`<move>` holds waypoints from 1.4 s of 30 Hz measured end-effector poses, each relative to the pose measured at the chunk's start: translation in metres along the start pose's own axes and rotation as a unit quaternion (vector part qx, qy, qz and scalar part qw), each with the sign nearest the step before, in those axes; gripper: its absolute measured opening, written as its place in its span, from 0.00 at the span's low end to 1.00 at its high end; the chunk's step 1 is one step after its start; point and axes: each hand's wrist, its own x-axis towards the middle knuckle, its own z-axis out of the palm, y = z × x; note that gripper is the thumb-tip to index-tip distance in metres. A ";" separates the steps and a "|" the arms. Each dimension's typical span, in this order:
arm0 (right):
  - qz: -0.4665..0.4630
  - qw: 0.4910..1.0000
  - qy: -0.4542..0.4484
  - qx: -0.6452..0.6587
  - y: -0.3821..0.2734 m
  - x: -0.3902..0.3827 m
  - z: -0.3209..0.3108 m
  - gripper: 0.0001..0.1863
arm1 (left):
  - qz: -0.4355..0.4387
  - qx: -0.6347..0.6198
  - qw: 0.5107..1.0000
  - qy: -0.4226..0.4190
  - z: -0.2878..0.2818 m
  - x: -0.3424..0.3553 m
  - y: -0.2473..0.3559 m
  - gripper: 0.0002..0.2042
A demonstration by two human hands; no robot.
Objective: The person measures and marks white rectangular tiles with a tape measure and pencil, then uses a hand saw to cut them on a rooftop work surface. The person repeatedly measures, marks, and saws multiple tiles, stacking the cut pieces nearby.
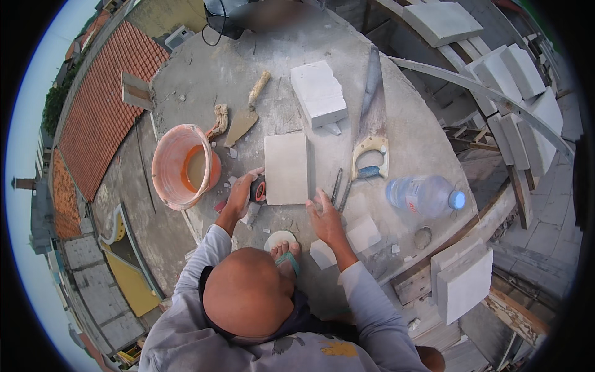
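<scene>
A pale rectangular block (286,169) lies in front of me on the concrete surface, between my hands. My left hand (238,192) is closed around a red and black tape measure (258,189), against the block's left side. Its fingertips reach the block's edge. At the block's near right corner is my right hand (325,218), thumb and fingers apart. Whether its fingertips press on the block is hard to tell. Right of the block lie two dark slim sticks (337,186), perhaps pencils or chisels. A handsaw (372,105) with a pale handle rests farther right.
An orange bucket (181,167) stands left, near a trowel (242,127). A broken white block (318,93) lies beyond. A plastic bottle (421,196) lies right, with block offcuts (364,233) nearby. The slab's edge (462,257) drops beside stacked blocks (462,282). My sandalled foot (285,250) is close.
</scene>
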 end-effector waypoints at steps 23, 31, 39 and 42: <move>-0.082 0.991 0.083 -0.062 -0.001 0.018 -0.029 0.33 | 0.120 0.089 0.987 0.060 0.035 -0.032 0.021 0.20; -0.139 0.986 0.096 -0.005 0.022 0.018 -0.017 0.31 | 0.110 0.291 0.949 0.052 0.053 -0.031 0.028 0.27; -0.128 0.989 0.062 0.027 0.032 0.016 -0.013 0.34 | 0.035 0.366 0.929 0.031 0.084 -0.032 0.028 0.30; -0.113 0.992 0.045 0.030 0.023 0.013 -0.019 0.33 | 0.047 0.393 0.917 0.048 0.090 -0.030 0.024 0.31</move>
